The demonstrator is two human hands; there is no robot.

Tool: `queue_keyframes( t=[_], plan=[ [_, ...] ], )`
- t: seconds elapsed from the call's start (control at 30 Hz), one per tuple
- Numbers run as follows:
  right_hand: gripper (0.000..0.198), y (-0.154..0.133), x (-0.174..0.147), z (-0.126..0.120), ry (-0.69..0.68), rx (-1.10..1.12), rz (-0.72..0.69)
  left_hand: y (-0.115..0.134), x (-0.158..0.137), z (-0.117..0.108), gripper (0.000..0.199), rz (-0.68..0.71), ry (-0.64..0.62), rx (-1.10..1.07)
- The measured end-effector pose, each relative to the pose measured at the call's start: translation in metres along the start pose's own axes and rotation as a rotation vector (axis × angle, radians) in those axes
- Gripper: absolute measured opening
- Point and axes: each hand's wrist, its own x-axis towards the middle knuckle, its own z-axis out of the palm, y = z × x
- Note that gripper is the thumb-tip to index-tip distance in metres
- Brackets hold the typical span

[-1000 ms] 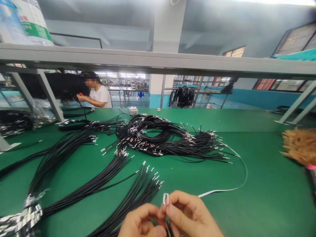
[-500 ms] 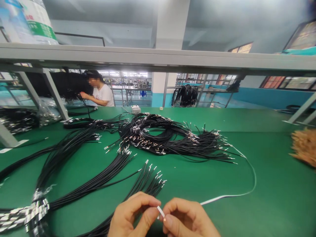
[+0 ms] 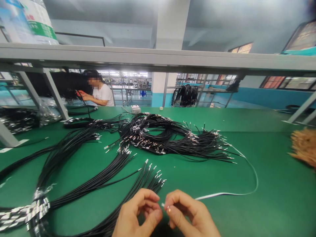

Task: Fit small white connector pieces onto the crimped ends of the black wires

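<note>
White flat cable runs across the green desk to bottom centre, its tip pinched between left hand and right hand, fingertips together for control. Black wire bundle just left.

My hands: two, left hand and right hand, both bare. No gloves, rings or watch; short plain nails; sleeves out of view.
</note>
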Motion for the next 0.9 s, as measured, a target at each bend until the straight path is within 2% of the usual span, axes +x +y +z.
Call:
queue_keyframes(
  t=[0.07, 0.17, 0.3, 0.4, 0.5, 0.63, 0.73, 0.9],
  plan=[
    [0.027, -0.006, 0.001, -0.004, 0.122, 0.071, 0.01, 0.0, 0.004, -0.008, 0.012, 0.009, 0.014, 0.114],
    [0.029, -0.019, 0.003, -0.014, 0.234, 0.12, 0.112, 0.004, 0.009, -0.026, 0.017, -0.045, 0.083, 0.227],
    [0.026, -0.032, 0.007, -0.03, 0.235, 0.215, 0.158, 0.015, 0.012, -0.043, 0.022, -0.057, 0.104, 0.396],
    [0.025, -0.03, 0.012, -0.037, 0.222, 0.301, 0.15, 0.021, 0.017, -0.034, 0.022, 0.006, -0.006, 0.69],
    [0.026, -0.022, 0.016, -0.038, 0.214, 0.344, 0.13, 0.016, 0.027, -0.01, 0.02, 0.14, -0.156, 1.048],
    [0.034, -0.009, 0.021, -0.034, 0.206, 0.373, 0.121, -0.004, 0.039, 0.02, 0.034, 0.214, -0.187, 1.248],
    [0.044, 0.006, 0.023, -0.029, 0.229, 0.416, 0.111, -0.015, 0.041, 0.025, 0.044, 0.236, -0.15, 1.306],
    [0.039, 0.029, 0.027, -0.019, 0.18, 0.306, 0.172, -0.02, 0.029, 0.012, 0.035, 0.294, -0.027, 1.184]
  ],
)
